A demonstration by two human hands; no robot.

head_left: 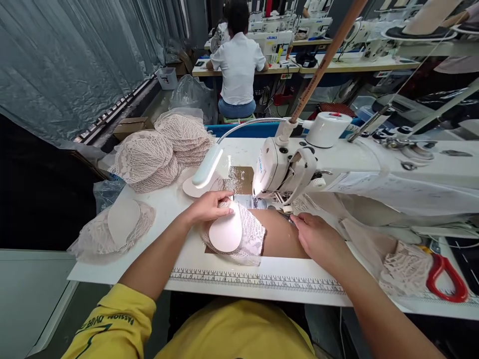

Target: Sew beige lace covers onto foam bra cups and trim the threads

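Note:
A pale foam cup with white lace (pixel 239 235) lies on the sewing table just in front of the needle of the white sewing machine (pixel 295 169). My left hand (pixel 209 207) rests on top of the cup, fingers curled over its upper edge, pressing it down. My right hand (pixel 318 238) lies on the table to the right of the lace, fingers pointing toward the needle area and pinching a small dark tool that I cannot make out clearly.
Stacks of lace cups (pixel 160 149) sit at the back left, more lace pieces (pixel 112 232) at the left edge. A gooseneck lamp (pixel 207 167) hangs over the work. Red scissors (pixel 445 279) and lace scraps (pixel 404 269) lie right. A person in white (pixel 238 70) sews ahead.

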